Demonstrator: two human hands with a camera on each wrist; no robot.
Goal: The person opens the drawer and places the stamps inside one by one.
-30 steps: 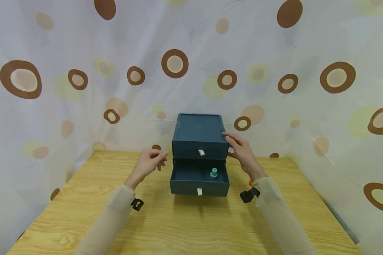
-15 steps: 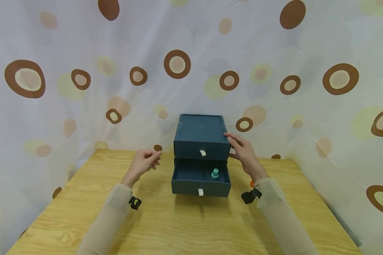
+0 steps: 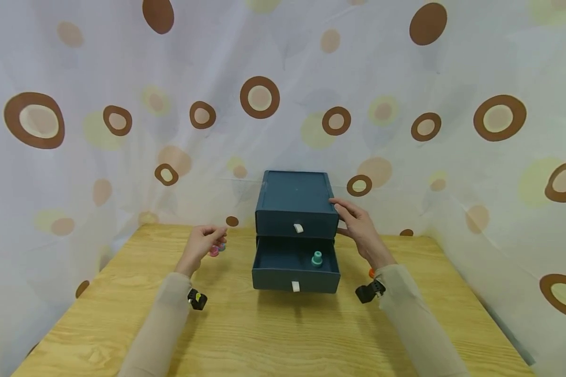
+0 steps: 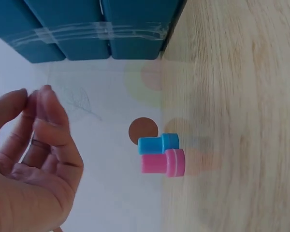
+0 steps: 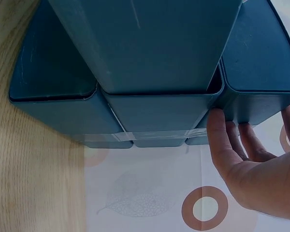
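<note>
A dark blue drawer unit (image 3: 294,191) stands at the back of the table. One drawer (image 3: 294,280) below its top one is pulled out, and a small teal knob-topped piece, like a toy stamp (image 3: 317,258), stands upright inside. My right hand (image 3: 360,225) rests against the unit's upper right side with a fingertip on the top edge. Left of the unit, my left hand (image 3: 200,246) hovers with loosely bent fingers and holds nothing. Near it, a pink toy stamp (image 4: 163,163) and a blue toy stamp (image 4: 158,143) stand on the table, partly hidden by that hand in the head view.
An orange object (image 3: 371,273) shows partly from behind the right sleeve. White tab pulls (image 3: 295,286) stick out from the drawer fronts. A patterned curtain (image 3: 283,63) hangs behind the wooden table (image 3: 273,340). Clear tape (image 4: 101,31) runs across the unit's side.
My left hand has moved left, away from the drawer unit, and the pink and blue stamps now show beside it. The right hand and the pulled-out drawer stay put.
</note>
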